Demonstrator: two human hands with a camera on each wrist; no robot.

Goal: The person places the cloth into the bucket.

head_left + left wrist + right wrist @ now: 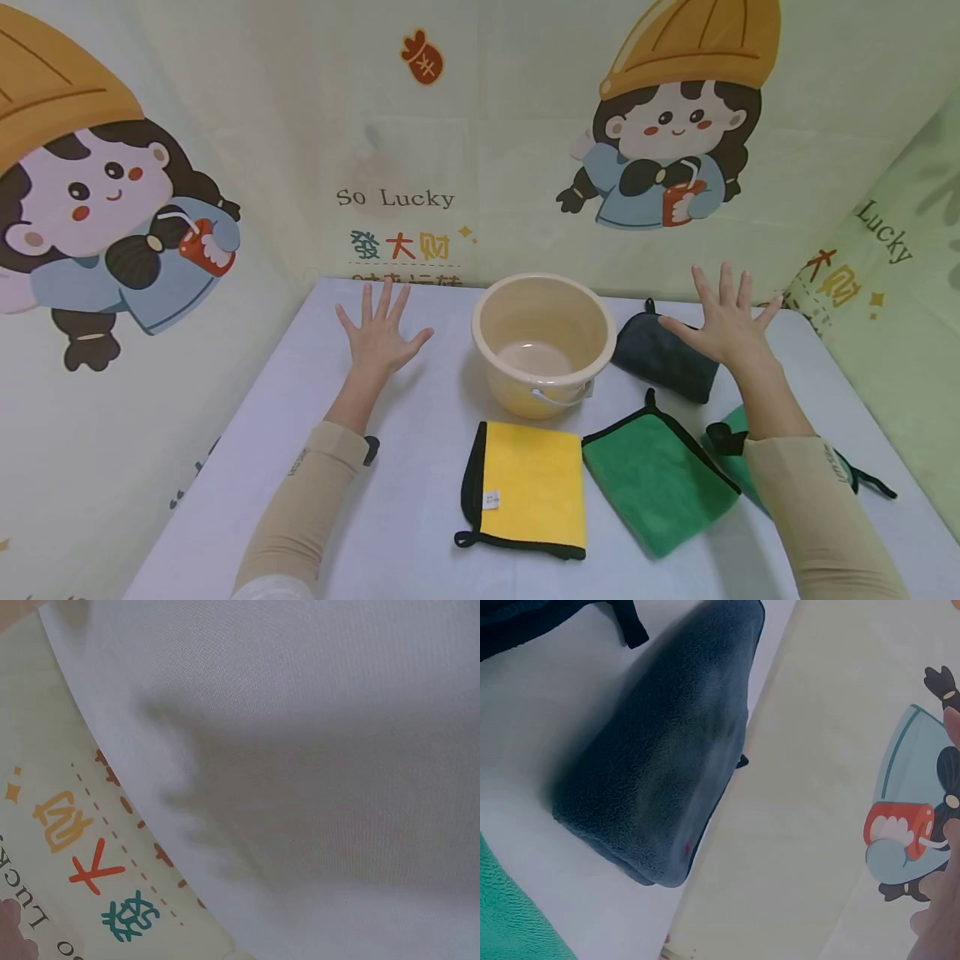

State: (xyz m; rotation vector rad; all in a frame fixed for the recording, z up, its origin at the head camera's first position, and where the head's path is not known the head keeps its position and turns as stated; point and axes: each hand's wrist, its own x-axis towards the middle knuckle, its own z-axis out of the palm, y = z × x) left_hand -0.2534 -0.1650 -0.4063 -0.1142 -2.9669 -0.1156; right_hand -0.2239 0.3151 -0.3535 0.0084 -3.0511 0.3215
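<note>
Both hands are held raised above the white surface [420, 500] with fingers spread and straight; nothing is gripped by either. The left hand [381, 333] is seen left of centre in the head view, above a bare part of the surface, its shadow cast below it in the left wrist view. The right hand [723, 321] is seen right of centre, just over the folded dark grey cloth [663, 358], which lies to the right of the cream bucket [538, 342]. The bucket stands at the centre of the frame, between the two hands. Nearer the lower edge, a yellow cloth [528, 487] with black edging and a green cloth [656, 479] lie flat side by side. Another green cloth [738, 454] is partly hidden under the right sleeve [817, 517].
</note>
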